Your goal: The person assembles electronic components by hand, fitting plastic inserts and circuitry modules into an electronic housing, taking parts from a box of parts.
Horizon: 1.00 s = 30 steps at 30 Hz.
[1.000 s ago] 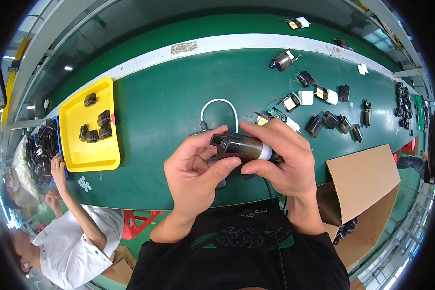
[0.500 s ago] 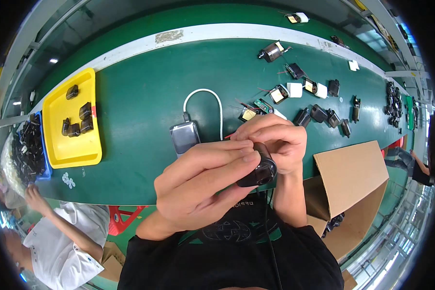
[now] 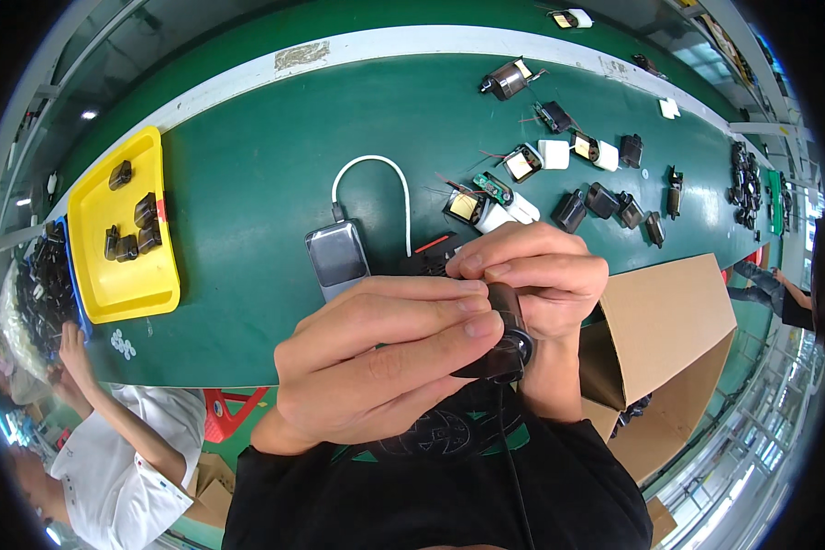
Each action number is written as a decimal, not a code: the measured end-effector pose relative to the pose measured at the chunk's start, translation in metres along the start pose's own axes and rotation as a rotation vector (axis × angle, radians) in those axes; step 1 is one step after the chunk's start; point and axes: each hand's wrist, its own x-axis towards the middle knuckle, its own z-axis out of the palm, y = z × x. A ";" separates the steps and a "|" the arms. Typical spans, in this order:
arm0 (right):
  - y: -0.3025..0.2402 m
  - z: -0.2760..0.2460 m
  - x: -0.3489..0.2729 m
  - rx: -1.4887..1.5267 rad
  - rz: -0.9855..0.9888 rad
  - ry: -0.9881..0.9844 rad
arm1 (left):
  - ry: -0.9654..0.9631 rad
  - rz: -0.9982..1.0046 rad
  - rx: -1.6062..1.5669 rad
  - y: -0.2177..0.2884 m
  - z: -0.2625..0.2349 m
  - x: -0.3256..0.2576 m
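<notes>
Both hands are up over the near edge of the green bench (image 3: 266,183), and between them sits a dark, see-through housing (image 3: 515,323). The left hand (image 3: 390,353) is clamped on it, fingers laid flat along its left side; the right hand (image 3: 545,284) closes on the far right part, thumb and forefinger bunched at the top. Whether those tips also pinch something small, I cannot tell from here.

Why two hands? My guess: the left steadies the rounded body so the right can do the finer work. The housing's rounded end points near, toward the black shirt (image 3: 431,495), perhaps to keep the far end free for the right fingertips.

So the housing lies right inside the grip, touching both hands, partly covered by the left fingers. Just beyond, a black piece with a red strip (image 3: 434,244) rests on the bench, partly hidden. Left of that lies a grey device (image 3: 336,255) with a looped white cable (image 3: 405,197), probably kept there for easy reach.
</notes>
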 end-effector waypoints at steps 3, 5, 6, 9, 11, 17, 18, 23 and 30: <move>-0.001 0.001 -0.002 -0.004 0.020 0.018 | 0.000 0.001 -0.012 -0.002 -0.001 -0.001; -0.003 -0.001 0.000 -0.044 0.008 0.002 | 0.001 0.003 -0.016 -0.003 -0.002 -0.002; -0.004 -0.001 0.000 -0.086 -0.004 -0.013 | -0.001 -0.009 -0.030 -0.002 -0.002 -0.003; -0.002 0.003 0.002 0.015 -0.032 0.042 | -0.020 -0.037 -0.035 -0.003 -0.006 -0.005; -0.002 0.005 0.001 0.027 -0.041 0.044 | -0.039 -0.051 -0.025 -0.004 -0.007 -0.006; -0.014 0.025 0.005 0.176 0.133 0.287 | 0.083 -0.306 -0.257 -0.005 -0.008 -0.010; -0.017 0.027 0.007 0.248 0.292 0.328 | 0.076 -0.302 -0.254 -0.008 -0.006 -0.012; -0.016 0.017 0.005 -0.005 0.708 0.267 | 0.352 -0.613 -0.586 -0.023 -0.006 -0.016; -0.023 0.018 0.015 -0.003 0.874 0.199 | 0.232 -0.696 -0.448 -0.013 -0.019 -0.011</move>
